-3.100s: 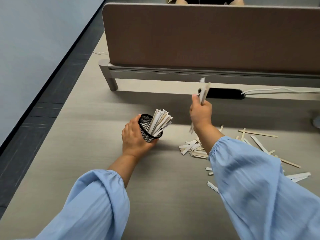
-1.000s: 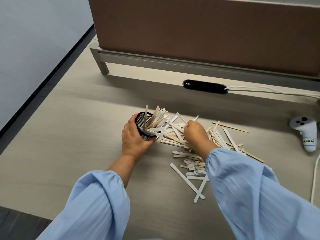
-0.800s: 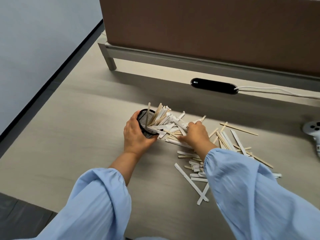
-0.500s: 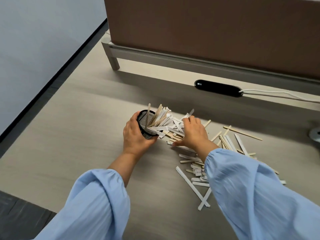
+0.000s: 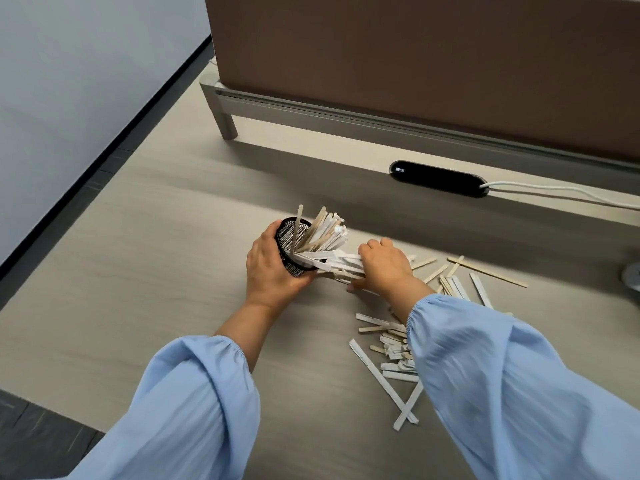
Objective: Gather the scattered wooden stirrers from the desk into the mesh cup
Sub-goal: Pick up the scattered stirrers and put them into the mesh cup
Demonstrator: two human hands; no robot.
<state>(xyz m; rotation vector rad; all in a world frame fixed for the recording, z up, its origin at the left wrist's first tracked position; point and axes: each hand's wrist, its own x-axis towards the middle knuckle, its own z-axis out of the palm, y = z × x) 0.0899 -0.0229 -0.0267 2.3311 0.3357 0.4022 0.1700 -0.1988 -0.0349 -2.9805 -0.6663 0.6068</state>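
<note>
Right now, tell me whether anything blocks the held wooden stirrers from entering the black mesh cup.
Only the pale wooden stirrers already inside, fanning across the tilted black mesh cup's mouth. The right hand holds its handful just beneath them; the left hand grips the cup.

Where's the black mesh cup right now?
Head view, just left of centre: the black wire-mesh cup is held tilted in the left hand, its mouth toward the pale wooden stirrers bundled in the right hand.

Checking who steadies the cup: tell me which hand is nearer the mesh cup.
Left. The left hand grips the mesh cup; the right hand is beside it to the right, gripping stirrers.
</note>
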